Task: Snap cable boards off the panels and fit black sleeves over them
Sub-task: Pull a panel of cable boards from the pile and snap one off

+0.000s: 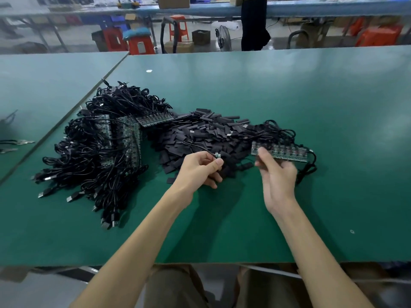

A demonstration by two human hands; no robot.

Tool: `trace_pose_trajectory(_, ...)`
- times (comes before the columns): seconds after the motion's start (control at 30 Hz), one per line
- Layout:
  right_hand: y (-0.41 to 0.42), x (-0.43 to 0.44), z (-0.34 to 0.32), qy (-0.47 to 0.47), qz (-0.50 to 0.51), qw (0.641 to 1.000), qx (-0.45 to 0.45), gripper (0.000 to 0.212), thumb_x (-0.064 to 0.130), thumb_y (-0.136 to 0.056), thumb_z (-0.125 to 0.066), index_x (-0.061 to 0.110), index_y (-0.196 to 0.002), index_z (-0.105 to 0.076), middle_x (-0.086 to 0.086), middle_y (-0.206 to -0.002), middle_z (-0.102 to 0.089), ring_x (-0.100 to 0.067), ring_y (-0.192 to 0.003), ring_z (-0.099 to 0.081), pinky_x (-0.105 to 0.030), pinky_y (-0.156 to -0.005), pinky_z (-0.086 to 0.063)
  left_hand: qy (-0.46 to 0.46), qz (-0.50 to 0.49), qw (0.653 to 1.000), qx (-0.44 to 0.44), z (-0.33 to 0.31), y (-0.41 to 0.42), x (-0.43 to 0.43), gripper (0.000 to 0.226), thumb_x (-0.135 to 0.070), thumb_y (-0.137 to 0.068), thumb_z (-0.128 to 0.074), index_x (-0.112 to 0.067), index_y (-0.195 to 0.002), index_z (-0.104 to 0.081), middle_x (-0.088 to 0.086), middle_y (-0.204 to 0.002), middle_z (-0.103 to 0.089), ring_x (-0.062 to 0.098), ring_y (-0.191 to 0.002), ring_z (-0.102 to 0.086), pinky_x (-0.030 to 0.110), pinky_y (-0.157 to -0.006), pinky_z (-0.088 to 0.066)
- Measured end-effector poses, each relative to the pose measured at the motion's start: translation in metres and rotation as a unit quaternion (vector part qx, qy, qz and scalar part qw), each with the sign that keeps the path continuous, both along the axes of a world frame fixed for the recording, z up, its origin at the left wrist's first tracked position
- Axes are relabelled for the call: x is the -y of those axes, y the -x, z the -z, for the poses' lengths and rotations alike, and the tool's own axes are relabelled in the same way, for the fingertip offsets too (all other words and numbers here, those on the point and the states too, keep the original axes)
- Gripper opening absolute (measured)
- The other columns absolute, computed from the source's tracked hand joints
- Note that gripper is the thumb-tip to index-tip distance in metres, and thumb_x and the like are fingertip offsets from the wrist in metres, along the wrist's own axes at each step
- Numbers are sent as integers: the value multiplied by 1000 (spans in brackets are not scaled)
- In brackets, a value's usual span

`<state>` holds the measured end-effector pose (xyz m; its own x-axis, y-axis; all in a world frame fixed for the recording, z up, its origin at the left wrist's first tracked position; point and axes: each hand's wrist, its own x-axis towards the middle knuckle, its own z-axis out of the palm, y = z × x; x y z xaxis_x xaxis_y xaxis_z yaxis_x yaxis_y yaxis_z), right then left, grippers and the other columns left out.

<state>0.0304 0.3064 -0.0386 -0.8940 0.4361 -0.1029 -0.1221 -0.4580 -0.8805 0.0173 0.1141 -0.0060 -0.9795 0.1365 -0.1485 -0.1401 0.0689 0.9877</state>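
Over the green table (289, 96), just above the near edge of the sleeve pile (211, 134), both hands are at work.

Finding 1, grip. My left hand (200, 167) pinches a single cable board (217, 155) between thumb and forefinger. Its black lead (195, 147) trails back over the pile. My right hand (278, 174) pinches the left end of the panel (282, 153), thumb on the near face. The fingers behind are hidden, so I cannot tell how far they wrap.

Finding 2, state of work. The board in my left hand stands apart from the panel, so I judge the snap done for this piece and the sleeve not yet fitted. The panel hangs just off the table with its row of remaining boards, their cables looping behind it. A large stock of cabled panels (100, 147) lies well to the left.

Recommendation. The right hand should set the panel down flat beside the pile, not on it, so the loops do not drag sleeves about. It should then lift one sleeve by its end and squeeze the edges to open the mouth. My left pinch should shift back onto the lead's root, leaving the free end of the board bare. Feed it in straight, without twist, until the sleeve covers the board.

Risk. A rough snapped edge may catch the sleeve's lip.
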Motion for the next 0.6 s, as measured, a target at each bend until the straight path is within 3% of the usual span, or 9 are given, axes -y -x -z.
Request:
trace_pose_trajectory(0.1,3,-10,-5,60,34,997,-18,20,18,-89,-77,1,-89,-65,-2,-79,-73,-12,-74,-72,-22,-80,-57,10,18,1000,-3,-2,0,8,22,-13,-95,-71,7,-95,-63,3,-73,-67,19,-57,-65,27,-47,-51)
trace_pose_trajectory(0.3,1,-18,1,-26,-13,999,19,16,7,-102,-61,-7,-96,-65,-10,-91,-77,-23,-93,-76,-24,-83,-59,-7,51,998,30,6,-5,14,28,-19,-91,-76,0,-108,-64,5,-82,-71,22,-65,-68,27,-52,-52)
trace_pose_trajectory(0.4,-2,-16,0,-134,-56,988,51,29,16,-108,-52,-7,-97,-65,-15,-81,-77,-26,-75,-77,-25,-59,-59,-35,54,997,53,7,-6,15,31,-31,-91,-76,-5,-106,-67,5,-84,-72,21,-68,-68,26,-54,-53)
trace_pose_trajectory(0.47,-4,-15,0,-185,-57,978,72,40,26,-111,-46,-3,-90,-66,-13,-71,-75,-22,-56,-71,-25,-41,-49,-40,36,996,65,6,-6,15,30,-38,-95,-71,-8,-98,-68,3,-81,-71,20,-66,-67,25,-53,-52)
trace_pose_trajectory(0.6,-8,-15,-3,-234,-94,965,77,49,36,-109,-49,0,-81,-68,-12,-63,-70,-21,-44,-60,-23,-32,-34,-17,24,998,61,4,-9,18,26,-32,-100,-64,-8,-89,-66,5,-79,-71,21,-65,-68,25,-52,-52)
